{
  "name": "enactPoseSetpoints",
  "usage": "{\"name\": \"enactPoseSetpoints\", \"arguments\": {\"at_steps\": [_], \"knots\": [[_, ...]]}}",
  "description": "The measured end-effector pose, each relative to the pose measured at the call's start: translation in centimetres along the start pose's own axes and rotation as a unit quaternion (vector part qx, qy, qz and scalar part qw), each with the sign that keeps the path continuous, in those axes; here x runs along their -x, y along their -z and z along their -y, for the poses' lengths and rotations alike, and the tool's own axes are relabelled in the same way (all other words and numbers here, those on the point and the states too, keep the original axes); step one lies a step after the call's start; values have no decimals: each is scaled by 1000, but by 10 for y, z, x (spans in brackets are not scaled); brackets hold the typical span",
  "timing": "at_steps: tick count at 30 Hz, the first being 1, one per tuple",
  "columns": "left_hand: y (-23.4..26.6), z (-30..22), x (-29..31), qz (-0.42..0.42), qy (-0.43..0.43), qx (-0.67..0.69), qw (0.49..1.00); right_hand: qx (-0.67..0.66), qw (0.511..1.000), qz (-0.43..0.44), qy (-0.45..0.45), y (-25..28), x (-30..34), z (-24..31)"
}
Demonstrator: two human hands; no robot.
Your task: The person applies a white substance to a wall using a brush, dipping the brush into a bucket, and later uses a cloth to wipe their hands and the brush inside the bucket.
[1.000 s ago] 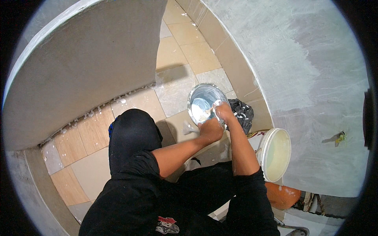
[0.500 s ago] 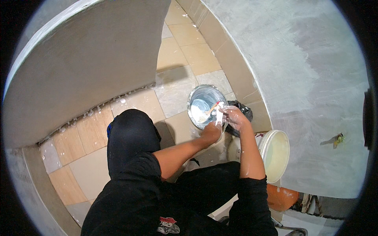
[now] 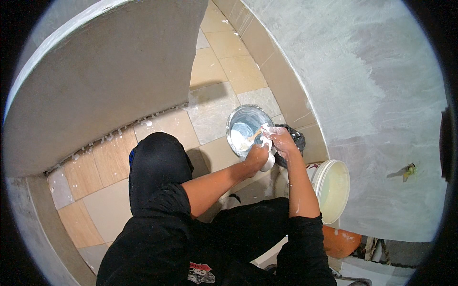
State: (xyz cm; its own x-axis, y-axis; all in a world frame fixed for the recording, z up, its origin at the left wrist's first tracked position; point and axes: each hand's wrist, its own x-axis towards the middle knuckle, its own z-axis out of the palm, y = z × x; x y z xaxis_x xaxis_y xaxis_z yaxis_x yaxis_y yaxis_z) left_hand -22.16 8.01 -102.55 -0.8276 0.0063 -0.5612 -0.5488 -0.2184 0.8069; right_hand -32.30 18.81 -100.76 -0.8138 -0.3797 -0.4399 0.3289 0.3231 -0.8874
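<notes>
Over the right side of a grey bucket (image 3: 230,120) my two hands work close together on a soft-looking white piece (image 3: 269,163), perhaps cloth. My left hand (image 3: 256,155) is closed around it, and part hangs below the fingers. My right hand (image 3: 280,138), smeared with white, pinches white material at the upper end; whether this is one piece is hard to tell. Inside the bucket a tool with a wooden-looking handle (image 3: 255,135) leans toward the rim. White residue coats the bucket's bottom. The fingertips are partly hidden.
A black plastic bag (image 3: 296,137) sits right of the bucket, against the tiled wall base. Nearer me stands a cream bucket (image 3: 339,183), with an orange object (image 3: 341,241) below it. A grey partition (image 3: 109,81) rises on the left; a plastered wall (image 3: 362,86) bounds the right.
The left hand has dropped slightly nearer me, and more of the white piece now shows beneath it. My right hand stays near the bucket's rim with its fingers shifted.
</notes>
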Motion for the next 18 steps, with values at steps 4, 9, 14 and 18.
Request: {"name": "enactPoseSetpoints", "arguments": {"at_steps": [4, 9, 14, 18], "knots": [[2, -6, 9, -37, -8, -42, 998, 62, 997, -47, 9, -10, -2, 2], [-3, -11, 14, -59, -17, -107, 992, 72, 994, -87, 2, -19, -2, 6], [-1, -3, 13, -70, -38, -127, 989, 142, 987, -70, 2, -31, 5, 17], [-3, 0, 12, -66, -26, -151, 986, 130, 989, -73, 4, -32, 3, 13]]}}
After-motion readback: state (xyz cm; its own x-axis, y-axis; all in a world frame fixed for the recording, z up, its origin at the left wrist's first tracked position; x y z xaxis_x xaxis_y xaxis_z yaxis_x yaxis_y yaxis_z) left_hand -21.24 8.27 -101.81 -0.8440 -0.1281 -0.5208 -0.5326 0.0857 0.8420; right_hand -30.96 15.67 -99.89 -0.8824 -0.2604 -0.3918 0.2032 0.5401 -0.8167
